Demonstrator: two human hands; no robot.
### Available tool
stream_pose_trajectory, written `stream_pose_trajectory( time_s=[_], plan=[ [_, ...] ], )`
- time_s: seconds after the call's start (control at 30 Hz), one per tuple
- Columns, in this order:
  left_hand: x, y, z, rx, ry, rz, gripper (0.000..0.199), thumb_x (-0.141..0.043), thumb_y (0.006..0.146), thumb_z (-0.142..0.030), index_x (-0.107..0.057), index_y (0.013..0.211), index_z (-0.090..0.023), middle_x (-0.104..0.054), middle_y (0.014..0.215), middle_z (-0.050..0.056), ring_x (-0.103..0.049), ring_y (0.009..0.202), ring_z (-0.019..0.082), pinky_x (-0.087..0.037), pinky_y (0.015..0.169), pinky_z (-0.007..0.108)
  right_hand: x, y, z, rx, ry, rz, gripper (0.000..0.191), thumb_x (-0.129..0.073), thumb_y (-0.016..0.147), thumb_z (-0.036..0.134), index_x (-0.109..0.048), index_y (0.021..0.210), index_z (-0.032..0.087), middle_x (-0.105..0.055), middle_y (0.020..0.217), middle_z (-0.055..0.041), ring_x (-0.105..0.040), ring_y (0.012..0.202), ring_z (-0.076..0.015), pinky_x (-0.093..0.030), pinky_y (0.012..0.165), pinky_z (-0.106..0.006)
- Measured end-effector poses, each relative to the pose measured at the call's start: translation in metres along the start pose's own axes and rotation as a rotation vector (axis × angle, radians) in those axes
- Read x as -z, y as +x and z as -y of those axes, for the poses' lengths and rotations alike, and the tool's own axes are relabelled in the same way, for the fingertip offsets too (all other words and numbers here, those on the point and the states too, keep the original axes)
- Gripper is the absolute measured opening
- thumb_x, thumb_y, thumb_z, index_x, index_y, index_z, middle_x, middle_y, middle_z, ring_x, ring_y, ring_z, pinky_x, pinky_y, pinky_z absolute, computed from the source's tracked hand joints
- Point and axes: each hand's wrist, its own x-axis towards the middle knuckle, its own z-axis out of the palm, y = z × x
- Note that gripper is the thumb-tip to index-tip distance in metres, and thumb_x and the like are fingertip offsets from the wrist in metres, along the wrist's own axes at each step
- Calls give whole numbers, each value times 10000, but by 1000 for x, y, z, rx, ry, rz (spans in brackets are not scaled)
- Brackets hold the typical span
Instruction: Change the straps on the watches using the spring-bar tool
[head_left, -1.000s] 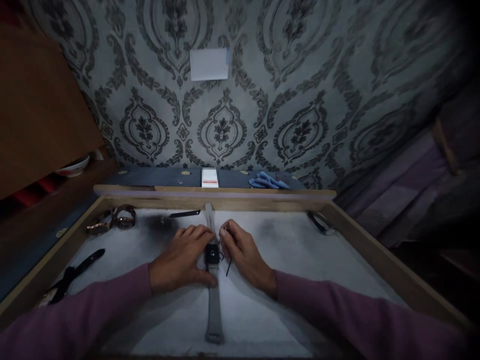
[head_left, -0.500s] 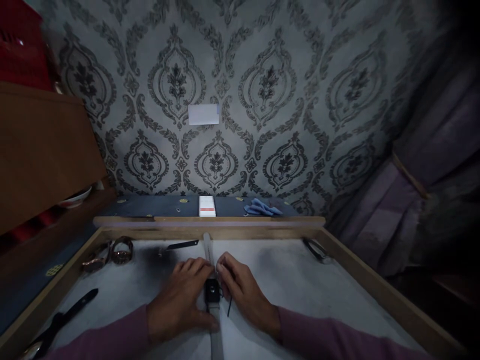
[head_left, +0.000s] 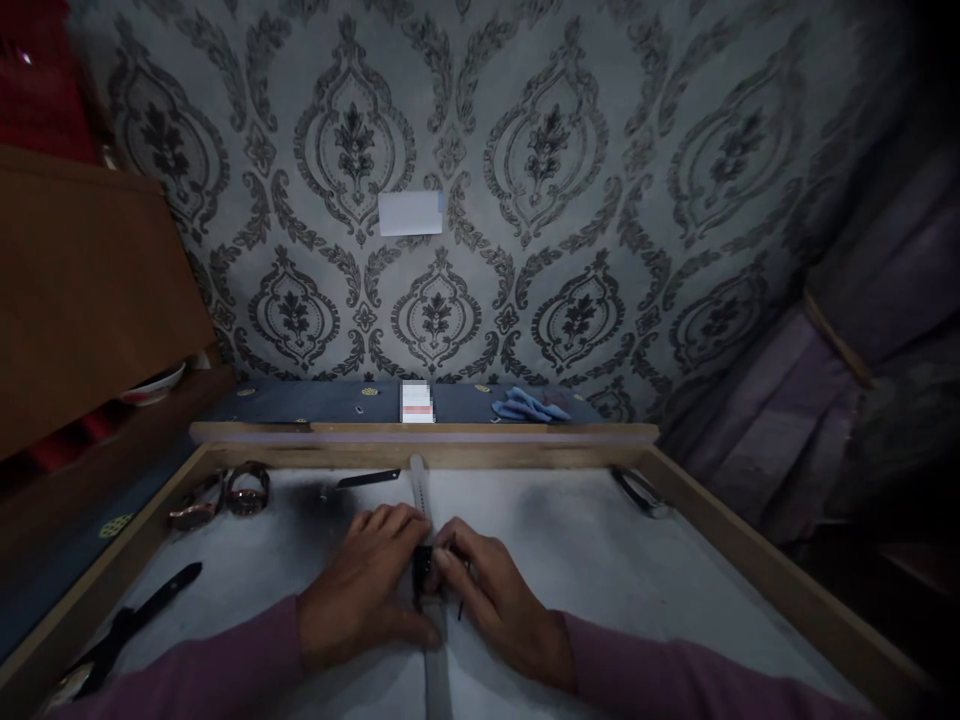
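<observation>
In the middle of the tray lies a watch (head_left: 423,564) with a small black rectangular case and a pale grey strap laid out lengthwise. My left hand (head_left: 367,585) holds it from the left, fingers on the strap beyond the case and thumb across the strap on the near side. Close against the case's right side, my right hand (head_left: 495,595) has thumb and forefinger pinched together. What they hold is too small to tell; a thin dark strand (head_left: 460,608) shows just below those fingers.
A wooden-rimmed tray (head_left: 757,560) surrounds the work. Inside lie two bronze-coloured watches (head_left: 247,490), a black-strapped watch (head_left: 127,625), a black blade (head_left: 367,479) and a dark curved band (head_left: 637,492). Beyond the rim are a lit phone (head_left: 416,402) and a blue cloth (head_left: 529,405).
My right hand's pinched fingers have moved slightly left, over the watch case, and now cover part of it. Less of the thin strand shows. The view has tilted down a little.
</observation>
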Motion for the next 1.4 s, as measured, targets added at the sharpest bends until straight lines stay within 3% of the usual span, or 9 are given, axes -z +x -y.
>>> stream_pose_trajectory(
  time_s=[0.23,0.43,0.73,0.97,1.2,1.4],
  plan=[
    [2,-1,-3,-3,8,8,701,-853,580,-443,-540,1168,-224,-566,1220,54,-482,1141,301,-358,932,413,1,-4,5,33,-84,23,229,-361,1004,336,-460,839,213,-631,673,-3,-582,588,-131,-432,603,-242],
    [0,-1,0,-15,1,-13,674,-789,631,-506,-537,1185,-217,-566,1243,75,-492,1130,315,-364,932,442,4,-14,9,209,-357,25,187,-357,1003,258,-502,894,213,-633,740,-17,-583,650,-138,-420,641,-249],
    [-2,-2,3,-39,-11,-5,666,-783,643,-509,-536,1185,-210,-556,1269,93,-482,1137,317,-356,957,466,9,-16,7,404,-455,111,173,-339,1010,230,-495,938,213,-664,765,-21,-614,640,-130,-404,612,-258],
    [-1,-4,4,-49,-50,-30,610,-777,691,-478,-534,1195,-235,-565,1263,72,-485,1148,292,-365,956,430,8,-16,13,398,-498,85,174,-327,1016,223,-488,950,223,-679,757,-21,-636,626,-135,-403,595,-268],
    [-6,-2,6,-45,-51,-76,669,-770,637,-582,-566,1166,-227,-593,1218,77,-504,1120,301,-363,942,435,6,-17,7,388,-480,64,205,-308,1021,246,-491,931,223,-670,734,-20,-612,584,-135,-399,571,-272],
    [-5,-2,3,-55,-42,-71,603,-723,690,-593,-571,1135,-216,-601,1207,73,-516,1115,289,-359,940,427,7,-17,7,408,-482,65,175,-328,1013,224,-479,924,228,-658,714,-4,-604,569,-125,-409,574,-262]
  ],
)
